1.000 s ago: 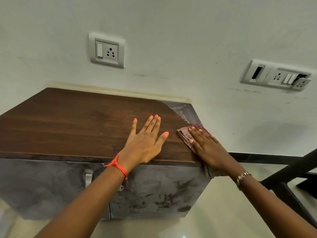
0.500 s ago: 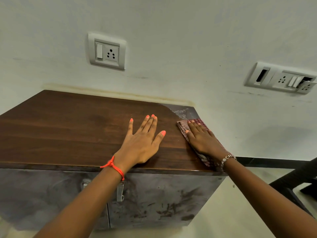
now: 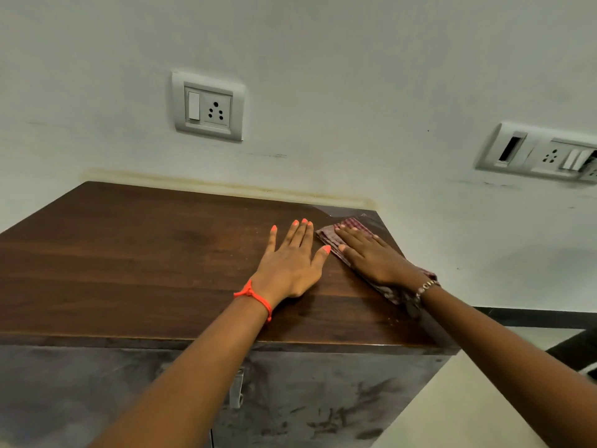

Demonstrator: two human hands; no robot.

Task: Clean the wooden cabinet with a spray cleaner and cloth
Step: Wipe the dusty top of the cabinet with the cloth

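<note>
Brown wood grain all over the top of the wooden cabinet (image 3: pixel 129 270), which sits tight against a pale wall (image 3: pixel 355 76). Both hands are flat on the top. The left hand (image 3: pixel 290 263) lies palm down with fingers straight and a bit fanned out, thumb pointing off to the right, holding nothing. Orange nails, and a red thread band (image 3: pixel 255 297) at the wrist.

The right hand (image 3: pixel 374 257) is just beside it, pressing down on a maroon checked cloth (image 3: pixel 350 226). No real grip here, just straight fingers laid over the fabric. The cloth runs along the right side of the top, its far end near the back right corner, where there's a greyish patch (image 3: pixel 342 211). Its near end bunches up under the wrist, next to a beaded bracelet (image 3: pixel 426 286).

Up on the wall there's a switch-and-socket plate (image 3: pixel 208 106), and a second plate (image 3: pixel 542 155) further right. Below the top, the doors (image 3: pixel 323 399) look grey and smudgy, with a metal handle (image 3: pixel 235 392). Pale floor (image 3: pixel 468 399) to the right.
</note>
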